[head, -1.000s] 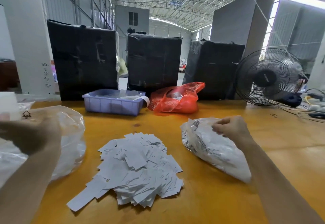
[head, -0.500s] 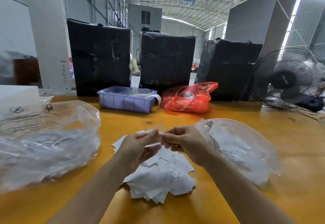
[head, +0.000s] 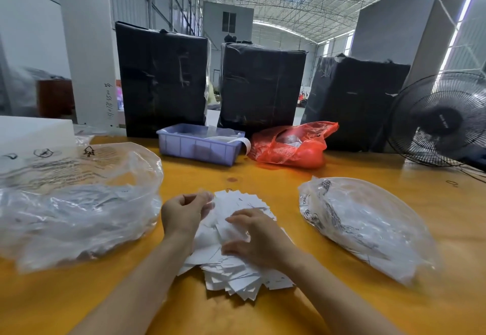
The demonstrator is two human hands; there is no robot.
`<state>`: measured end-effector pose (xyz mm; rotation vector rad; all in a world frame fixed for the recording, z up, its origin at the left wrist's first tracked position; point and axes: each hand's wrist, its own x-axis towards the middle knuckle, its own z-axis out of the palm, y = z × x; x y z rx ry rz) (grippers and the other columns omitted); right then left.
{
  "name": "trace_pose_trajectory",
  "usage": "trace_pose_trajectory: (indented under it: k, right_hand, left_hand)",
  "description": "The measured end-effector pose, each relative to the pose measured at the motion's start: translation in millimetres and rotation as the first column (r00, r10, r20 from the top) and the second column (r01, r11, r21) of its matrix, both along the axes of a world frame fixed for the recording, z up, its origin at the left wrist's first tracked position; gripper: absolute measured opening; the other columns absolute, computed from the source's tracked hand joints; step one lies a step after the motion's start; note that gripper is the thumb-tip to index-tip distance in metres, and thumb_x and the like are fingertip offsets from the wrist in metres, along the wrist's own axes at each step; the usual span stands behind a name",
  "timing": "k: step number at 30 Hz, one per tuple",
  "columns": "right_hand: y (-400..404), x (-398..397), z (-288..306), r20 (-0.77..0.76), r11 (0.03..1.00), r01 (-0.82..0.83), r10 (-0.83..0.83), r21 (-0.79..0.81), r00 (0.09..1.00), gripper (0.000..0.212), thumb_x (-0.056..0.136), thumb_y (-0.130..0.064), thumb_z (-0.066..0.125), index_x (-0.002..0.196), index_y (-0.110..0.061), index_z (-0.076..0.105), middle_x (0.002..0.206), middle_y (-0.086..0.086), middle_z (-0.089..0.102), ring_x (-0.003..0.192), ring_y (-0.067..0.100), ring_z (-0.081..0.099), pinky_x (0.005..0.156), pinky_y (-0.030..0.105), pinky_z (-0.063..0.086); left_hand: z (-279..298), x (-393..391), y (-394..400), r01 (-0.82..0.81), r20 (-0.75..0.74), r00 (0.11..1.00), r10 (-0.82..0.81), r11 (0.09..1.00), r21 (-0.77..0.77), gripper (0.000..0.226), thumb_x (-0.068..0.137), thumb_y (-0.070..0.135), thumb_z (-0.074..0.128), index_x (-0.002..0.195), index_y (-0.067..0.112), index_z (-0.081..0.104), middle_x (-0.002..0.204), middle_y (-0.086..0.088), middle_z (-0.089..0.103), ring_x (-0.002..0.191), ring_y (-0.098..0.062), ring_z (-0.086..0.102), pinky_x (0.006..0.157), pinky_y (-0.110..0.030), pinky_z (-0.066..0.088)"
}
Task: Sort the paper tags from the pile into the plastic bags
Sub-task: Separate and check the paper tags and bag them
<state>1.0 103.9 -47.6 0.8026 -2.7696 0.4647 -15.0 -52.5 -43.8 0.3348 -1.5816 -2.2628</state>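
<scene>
The pile of white paper tags [head: 231, 263] lies on the yellow-orange table [head: 263, 176], near the front edge & about in the middle, between two clear plastic bags. Both hands are on it. The right hand [head: 256, 237] rests on top of the pile w/ fingers spread and lightly bent, the fingertips touching the loose tags; it does not close around any. The left hand [head: 184, 213] is at the left-back side of the pile, fingers curled in. It seems to pinch one or few tags between thumb and fingers, but this part is blurred, so I cannot tell for sure what it holds.

Left of the pile is the big clear bag [head: 76, 203], crumpled, w/ printed symbols on top. On the right side is the smaller clear bag [head: 368, 226], which has white paper inside; it lies apart from the pile.

Further back, approx. behind the pile, stands a purple plastic bin [head: 197, 148], and just beside it to the right a red plastic bag [head: 292, 148]. Behind them are three big black wrapped boxes [head: 163, 79] in a row. A black fan [head: 444, 121] stands at the far right corner. At the left edge, behind the big bag, is a white block [head: 34, 129].
</scene>
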Motion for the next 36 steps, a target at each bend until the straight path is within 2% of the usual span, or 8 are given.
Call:
trace_pose_trajectory:
  k: [4, 11, 14, 18, 20, 26, 31, 36]
  right_hand:
    - [5.6, 2.3, 0.6, -0.081, 1.0, -0.024, 0.025, 0.017, 0.996, 0.028, 0.094, -0.025, 0.05, 0.087, -0.001, 0.064, 0.094, 0.015, 0.069, 0.089, 0.03, 0.061, 0.078, 0.036, 0.045]
    - [21.7, -2.2, -6.1, -0.177, 0.972, 0.056, -0.098, -0.23, 0.979, 0.023, 0.09, -0.005, 0.052, 0.105, -0.007, 0.07, 0.09, 0.008, 0.073, 0.081, 0.022, 0.067, 0.073, 0.036, 0.05]
    - [28.6, -3.6, -3.0, -0.002, 0.805, 0.186, -0.227, -0.564, 0.974, 0.018, 0.086, -0.005, 0.059, 0.099, -0.012, 0.07, 0.07, -0.004, 0.068, 0.059, 0.004, 0.062, 0.057, 0.019, 0.049]
    - [38.4, -5.0, 2.7, 0.294, 0.463, 0.301, -0.09, -0.833, 0.952, 0.022, 0.084, 0.005, 0.056, 0.08, -0.011, 0.071, 0.075, 0.012, 0.071, 0.067, 0.019, 0.069, 0.065, 0.027, 0.058]
    - [39.2, -3.8, 4.5, 0.363, 0.383, 0.344, -0.025, -0.857, 0.931, 0.028, 0.084, 0.008, 0.054, 0.076, -0.011, 0.072, 0.077, 0.014, 0.071, 0.072, 0.023, 0.069, 0.065, 0.023, 0.057]
    - [38.8, -1.0, 6.7, 0.371, 0.374, 0.323, 0.062, -0.87, 0.927, 0.004, 0.08, -0.006, 0.072, 0.083, -0.007, 0.072, 0.082, 0.016, 0.072, 0.079, 0.027, 0.068, 0.077, 0.033, 0.056]
    - [34.9, 1.0, 8.9, 0.366, 0.345, 0.308, 0.116, -0.887, 0.923, 0.031, 0.075, 0.002, 0.073, 0.103, -0.006, 0.063, 0.09, 0.019, 0.069, 0.08, 0.026, 0.067, 0.077, 0.034, 0.057]
    - [33.2, 2.1, 9.7, 0.361, 0.36, 0.293, 0.14, -0.886, 0.922, 0.035, 0.077, 0.008, 0.069, 0.106, -0.01, 0.059, 0.101, 0.025, 0.067, 0.085, 0.027, 0.065, 0.07, 0.028, 0.056]
  left_hand:
    - [0.0, 0.9, -1.1, -0.008, -0.013, 1.0, 0.009, 1.0, 0.028, 0.009, 0.078, 0.001, 0.073, 0.079, 0.003, 0.064, 0.078, -0.013, 0.072, 0.066, -0.02, 0.071, 0.052, -0.015, 0.051]
    - [0.6, 2.9, -0.8, -0.01, -0.005, 1.0, 0.011, 0.998, 0.056, 0.008, 0.082, -0.001, 0.067, 0.078, 0.006, 0.064, 0.068, -0.005, 0.071, 0.057, -0.01, 0.066, 0.051, -0.014, 0.051]
    - [-0.1, 5.3, -0.3, -0.004, -0.016, 1.0, 0.004, 0.999, 0.045, 0.005, 0.082, 0.003, 0.07, 0.079, 0.007, 0.068, 0.072, -0.006, 0.071, 0.063, -0.012, 0.066, 0.053, -0.014, 0.051]
    - [2.6, 8.4, 2.5, 0.068, -0.021, 0.998, -0.067, 0.995, 0.067, 0.006, 0.084, 0.011, 0.068, 0.079, 0.009, 0.068, 0.069, -0.002, 0.072, 0.06, -0.006, 0.067, 0.051, -0.013, 0.051]
    - [4.3, 9.7, 4.4, 0.119, 0.003, 0.993, -0.12, 0.991, 0.059, 0.008, 0.084, 0.015, 0.068, 0.079, 0.009, 0.067, 0.067, 0.0, 0.073, 0.056, -0.005, 0.066, 0.051, -0.014, 0.051]
    - [6.6, 14.8, 8.1, 0.293, 0.016, 0.955, -0.295, 0.952, 0.085, 0.019, 0.088, 0.022, 0.064, 0.083, 0.003, 0.065, 0.073, -0.007, 0.074, 0.058, -0.013, 0.07, 0.046, -0.016, 0.05]
    - [6.5, 17.8, 12.6, 0.373, -0.011, 0.927, -0.374, 0.92, 0.121, 0.007, 0.081, 0.001, 0.067, 0.084, -0.003, 0.064, 0.073, -0.018, 0.071, 0.063, -0.019, 0.071, 0.053, -0.018, 0.055]
    - [7.6, 21.2, 15.0, 0.445, 0.031, 0.894, -0.446, 0.895, 0.038, 0.03, 0.071, -0.013, 0.07, 0.095, 0.001, 0.059, 0.079, -0.016, 0.073, 0.064, -0.017, 0.07, 0.057, -0.019, 0.056]
